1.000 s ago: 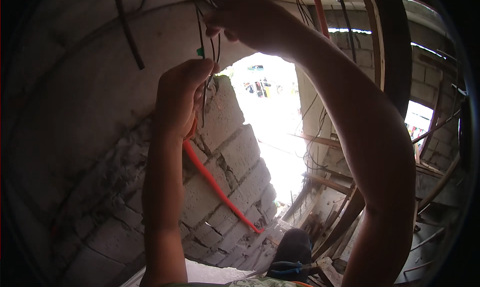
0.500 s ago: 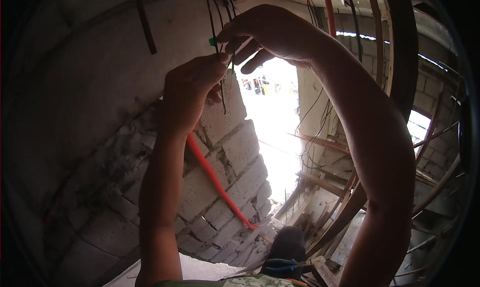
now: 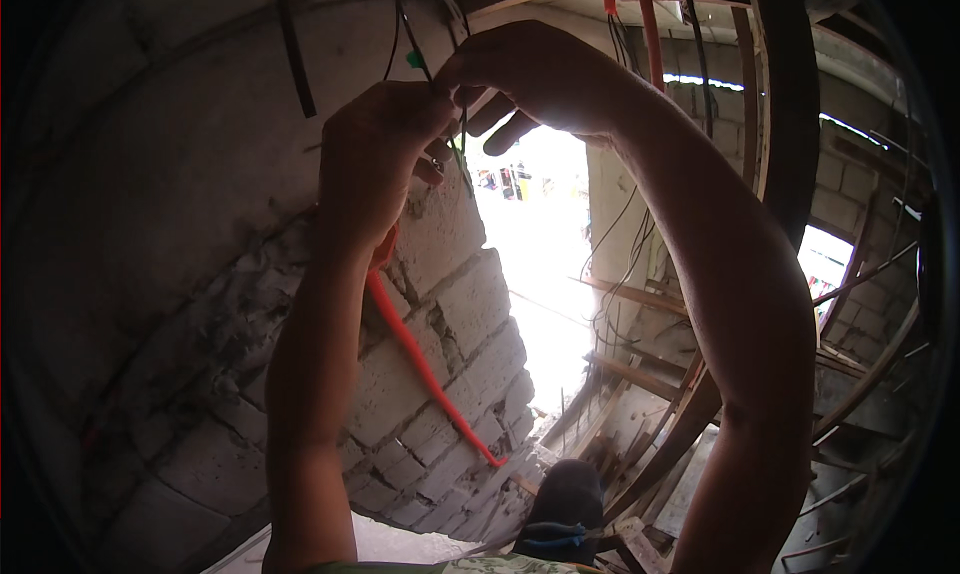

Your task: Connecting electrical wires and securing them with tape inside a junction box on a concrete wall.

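Note:
Both my arms are raised among thin dark electrical wires point(image 3: 414, 36) that hang down from above. My left hand point(image 3: 378, 139) is closed, its thumb and forefinger pinching a wire. Right against it, the thumb and forefinger of my right hand point(image 3: 535, 69) pinch at the same wires, while its other fingers hang loosely curled. Just above my left hand, a small green piece point(image 3: 414, 60) sits by the wires. Loose wire ends dangle below the fingertips; exactly which strand each hand grips is partly hidden.
An orange conduit point(image 3: 425, 369) runs down the rough block wall point(image 3: 470, 304) behind my left forearm. Bright light fills an opening ahead. Timber framing point(image 3: 785, 104) stands at right, with more hanging wires point(image 3: 628, 264). Blue-handled pliers point(image 3: 555, 534) lie near my leg point(image 3: 570, 489).
My left hand has risen slightly and now meets my right fingertips. The long wire end that hung below the left hand has shifted, and the green piece sits a little higher and further left.

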`<state>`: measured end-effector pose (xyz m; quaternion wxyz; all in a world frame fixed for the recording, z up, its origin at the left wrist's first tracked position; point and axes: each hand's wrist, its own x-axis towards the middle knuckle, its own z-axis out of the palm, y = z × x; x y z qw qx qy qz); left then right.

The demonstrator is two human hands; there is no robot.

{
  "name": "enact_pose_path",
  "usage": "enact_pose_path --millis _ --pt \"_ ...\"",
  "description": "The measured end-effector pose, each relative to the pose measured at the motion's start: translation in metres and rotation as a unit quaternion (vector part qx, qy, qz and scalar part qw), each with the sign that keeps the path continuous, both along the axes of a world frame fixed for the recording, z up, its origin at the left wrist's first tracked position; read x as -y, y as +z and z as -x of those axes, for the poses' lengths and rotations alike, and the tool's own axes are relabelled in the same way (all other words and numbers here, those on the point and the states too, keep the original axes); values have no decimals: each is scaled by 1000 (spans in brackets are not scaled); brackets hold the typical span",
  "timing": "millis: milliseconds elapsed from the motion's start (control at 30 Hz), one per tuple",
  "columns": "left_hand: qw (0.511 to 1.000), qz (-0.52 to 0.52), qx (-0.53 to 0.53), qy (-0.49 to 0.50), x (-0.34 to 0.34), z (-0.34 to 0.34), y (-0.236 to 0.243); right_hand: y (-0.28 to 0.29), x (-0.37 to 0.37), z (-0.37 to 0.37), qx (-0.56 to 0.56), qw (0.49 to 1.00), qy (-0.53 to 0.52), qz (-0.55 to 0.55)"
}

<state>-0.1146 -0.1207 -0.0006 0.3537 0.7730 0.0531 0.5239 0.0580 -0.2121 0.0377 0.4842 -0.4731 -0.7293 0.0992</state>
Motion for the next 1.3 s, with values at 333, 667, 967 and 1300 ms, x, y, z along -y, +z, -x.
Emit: enact_pose_path --millis 333,667,967,1300 --pt "996 -7 -84 7 5 -2 -34 4 2 -1 -129 990 -53 -7" --pt "997 51 -16 -57 10 -24 -77 -4 -24 -25 140 973 -129 -132" --pt "999 -45 1 -19 -3 -18 -84 -2 -17 -16 115 978 -139 -103" --pt "1000 5 13 -4 -3 10 -84 1 -1 -6 58 967 -245 -36"
